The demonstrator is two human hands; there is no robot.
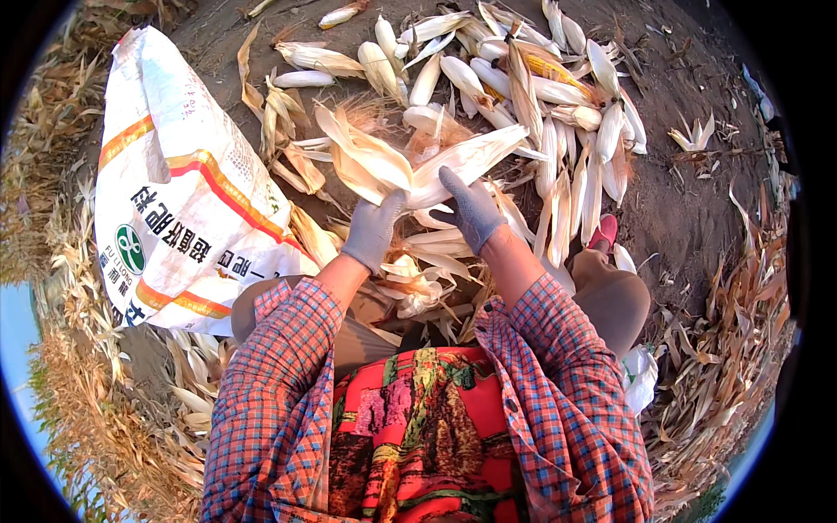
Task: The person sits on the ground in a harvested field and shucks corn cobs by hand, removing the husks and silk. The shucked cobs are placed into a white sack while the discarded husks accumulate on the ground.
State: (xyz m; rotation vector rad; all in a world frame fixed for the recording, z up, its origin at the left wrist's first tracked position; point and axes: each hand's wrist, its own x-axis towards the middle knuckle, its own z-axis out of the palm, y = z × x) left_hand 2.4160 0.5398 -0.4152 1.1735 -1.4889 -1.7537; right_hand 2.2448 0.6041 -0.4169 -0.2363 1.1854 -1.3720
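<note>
An ear of corn in pale dry husk [467,162] lies across both my gloved hands, with loose husk leaves [366,157] spread to its left. My left hand [376,229], in a grey knit glove, pinches the husk near the lower end. Along the husk's near side, my right hand [476,210] grips with one finger stretched over the leaves. The kernels of this ear are hidden. Beneath the hands lie torn husks [415,287] and brown corn silk [366,114]. Beyond them is a heap of corn ears [556,91], most in husk, some showing yellow kernels.
A white woven sack [196,131] bearing writing stands at the left against my left knee. My bent right knee [614,301] and a red shoe [607,229] are at the right. Dry corn stalks and leaves [726,366] border the bare soil [680,216].
</note>
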